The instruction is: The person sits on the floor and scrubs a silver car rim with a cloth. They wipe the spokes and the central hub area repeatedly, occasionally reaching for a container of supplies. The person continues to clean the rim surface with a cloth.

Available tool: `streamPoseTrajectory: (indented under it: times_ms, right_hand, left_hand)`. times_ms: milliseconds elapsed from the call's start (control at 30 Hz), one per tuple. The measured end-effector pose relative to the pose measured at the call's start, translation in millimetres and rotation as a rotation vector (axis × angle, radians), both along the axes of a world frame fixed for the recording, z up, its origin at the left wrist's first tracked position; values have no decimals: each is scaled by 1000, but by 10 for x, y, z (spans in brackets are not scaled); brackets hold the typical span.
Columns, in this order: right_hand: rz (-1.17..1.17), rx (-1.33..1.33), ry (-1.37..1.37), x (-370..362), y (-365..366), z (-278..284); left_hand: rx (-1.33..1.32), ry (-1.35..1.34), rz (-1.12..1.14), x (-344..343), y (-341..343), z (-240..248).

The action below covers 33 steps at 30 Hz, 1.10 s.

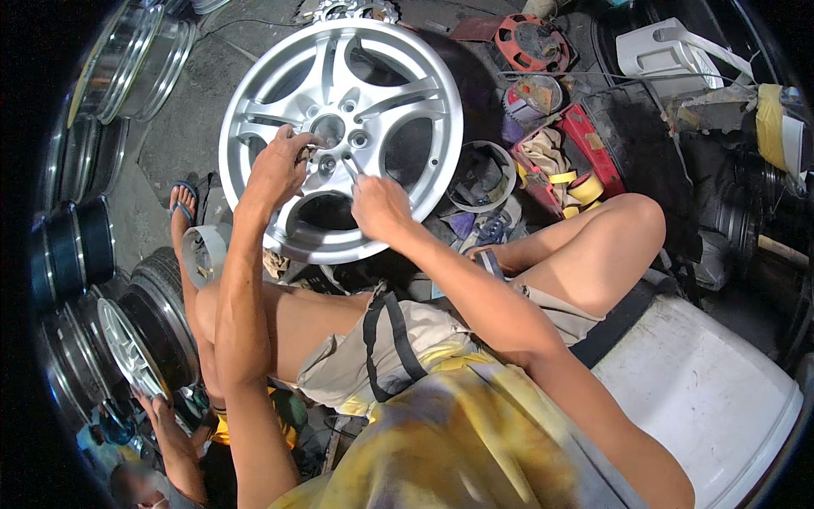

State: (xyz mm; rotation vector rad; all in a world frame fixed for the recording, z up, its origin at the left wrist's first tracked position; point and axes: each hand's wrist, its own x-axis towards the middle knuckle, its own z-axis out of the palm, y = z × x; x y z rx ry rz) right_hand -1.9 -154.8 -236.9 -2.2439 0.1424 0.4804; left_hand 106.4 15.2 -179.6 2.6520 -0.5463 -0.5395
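Note:
A silver alloy wheel rim (pixel 271 85) leans tilted in front of my knees, its spoked face toward me. My left hand (pixel 280 165) rests on the hub beside the centre hole, fingers curled on the metal. My right hand (pixel 377 204) pinches a thin small tool whose tip touches the hub near a bolt hole. What the tool is, I cannot tell. I sit with bare legs on either side of the rim.
Stacked rims (pixel 127 59) and a tyre with a rim (pixel 144 331) line the left. A red box of rags (pixel 568 165), a round tin (pixel 483 174) and a white plastic chair (pixel 670 51) lie right. Another person's hand (pixel 165 424) reaches in at lower left.

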Motion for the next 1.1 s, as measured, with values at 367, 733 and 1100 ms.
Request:
streamPoseTrajectory:
  times_ms: [367,733,1100]
  right_hand:
    - [4,-14,-2,219,82,29]
    - [126,-194,199,455,47,152]
    - [391,-209,277,-123,-390,194]
  left_hand:
    - [-60,0,21,-8,87,-57]
    - [-20,-82,49,-125,205,-85]
    - [-30,-20,9,-169,136,-69]
